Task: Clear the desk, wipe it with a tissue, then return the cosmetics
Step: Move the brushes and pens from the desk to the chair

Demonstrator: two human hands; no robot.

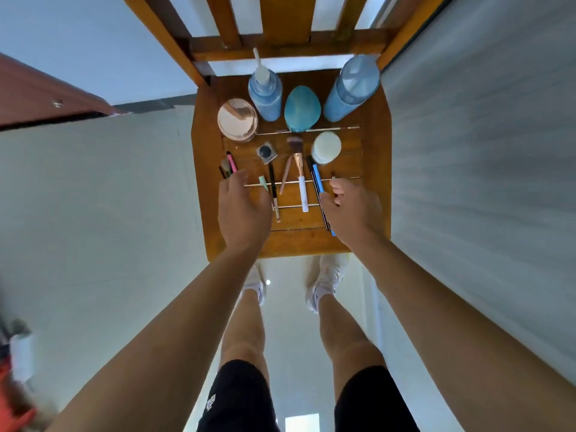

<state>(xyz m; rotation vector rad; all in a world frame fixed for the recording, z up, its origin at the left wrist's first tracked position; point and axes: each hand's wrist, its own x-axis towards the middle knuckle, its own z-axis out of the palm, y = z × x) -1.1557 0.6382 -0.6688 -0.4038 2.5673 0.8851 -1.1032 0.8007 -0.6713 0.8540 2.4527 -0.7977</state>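
Observation:
Cosmetics lie on a wooden chair seat. At the back stand a blue pump bottle, a teal egg-shaped case and a tall blue bottle. A rose-gold compact, an eyeshadow pot, a white round jar, a white-handled brush and slim pencils sit in front. My left hand is curled at the front left, with small brushes and a pink pen fanning out past its fingertips. My right hand pinches a blue pen beside a black pencil.
The chair's slatted back rises behind the bottles. A pale floor surrounds the chair, and my legs and white shoes stand just before its front edge. A reddish-brown furniture edge is at the far left.

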